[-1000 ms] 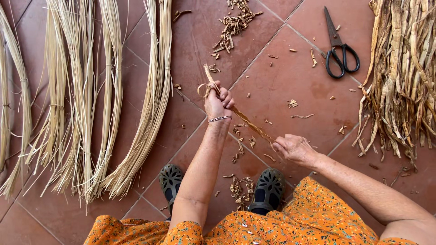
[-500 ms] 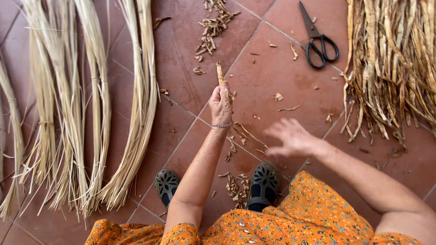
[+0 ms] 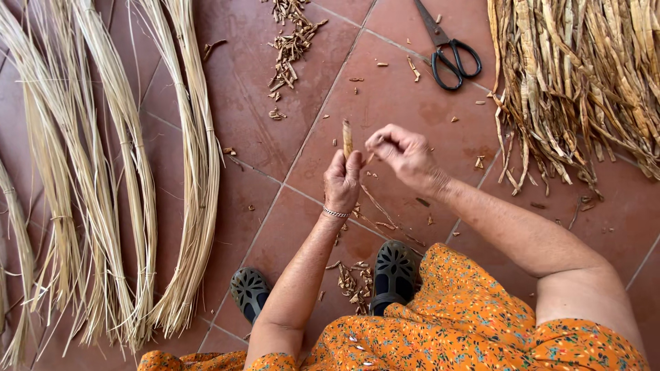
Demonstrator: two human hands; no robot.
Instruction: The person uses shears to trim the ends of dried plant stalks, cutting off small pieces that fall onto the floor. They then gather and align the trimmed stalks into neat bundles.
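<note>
Left hand is clenched around a short tan strip, held upright; the strip's top end sticks out above the fingers, and thin strands trail down and right from below the fist toward the floor. Silver bracelet on that wrist. Right hand is just right of the strip, fingertips pinched together near its upper part; can't tell if they actually grip a fibre or just touch it, too small to see. Hands nearly touching, right thumb close to left knuckles. Up and right of the right fingers: black-handled scissors lying on the red tile floor, well apart from both hands. Further right: pile of dry brown leaves. Far left of the left fingers: long pale straw bundles laid side by side. Above the fingers: scatter of small brown offcuts. Below the hands: two dark shoes with more scraps between them, and an orange floral dress.
</note>
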